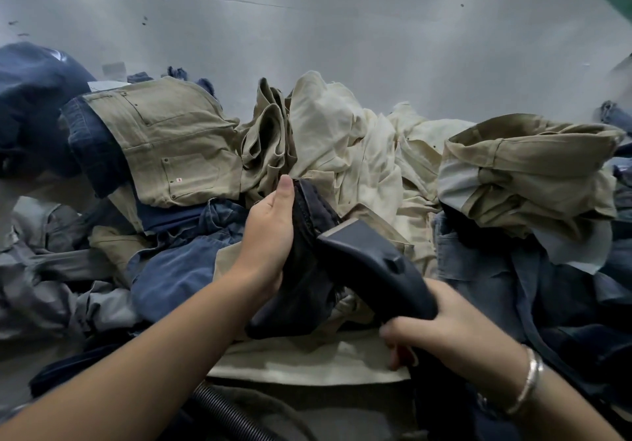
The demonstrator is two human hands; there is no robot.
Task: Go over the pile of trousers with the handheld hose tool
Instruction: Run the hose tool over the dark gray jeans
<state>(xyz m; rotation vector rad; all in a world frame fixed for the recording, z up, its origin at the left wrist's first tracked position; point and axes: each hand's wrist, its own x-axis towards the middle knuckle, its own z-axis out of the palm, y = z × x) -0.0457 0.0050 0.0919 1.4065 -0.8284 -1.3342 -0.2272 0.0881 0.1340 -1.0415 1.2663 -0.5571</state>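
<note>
My left hand (270, 235) grips a dark navy trouser leg (301, 269), thumb laid straight up along its seamed edge, fingers wrapped under the cloth and out of sight. My right hand (441, 331) is clenched round the handle of the dark blue handheld hose tool (372, 262), a plastic steamer-like head with a flat pale face at its front end. That face points away from me and up-left, set close against the navy leg just right of my left hand; I cannot tell whether it actually touches the cloth. A round button sits on the tool's top side. A silver bangle (530, 379) rings my right wrist. A black ribbed hose (222, 410) curves across the bottom of view beneath my left forearm. The pile of trousers spreads across the whole width in front of me: olive-khaki trousers with riveted pockets (164, 146) lying flat at left, cream crumpled trousers (345, 146) heaped at centre behind the tool, another khaki pair with pale lining showing (523, 170) bunched at right, faded blue denim trousers (178, 262) left of my left wrist, grey trousers (51, 269) at far left, more dark denim at right under my right forearm. A flat cream panel (307, 362) lies nearest me, between my forearms. Beyond the pile runs a bare grey surface (307, 23) with scattered dark specks.
</note>
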